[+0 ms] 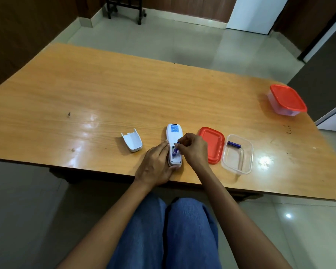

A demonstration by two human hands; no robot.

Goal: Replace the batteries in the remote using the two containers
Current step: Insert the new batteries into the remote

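Remote [173, 135], face down on bench [105, 98]: left hand [156, 166] grip clasps it; right hand [192, 149] grip pinches battery [175, 150] in the open compartment.

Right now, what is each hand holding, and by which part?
The right hand pinches a purple battery by its upper end, tilted into the remote. The left hand grips the remote's near end, steadying it on the table.
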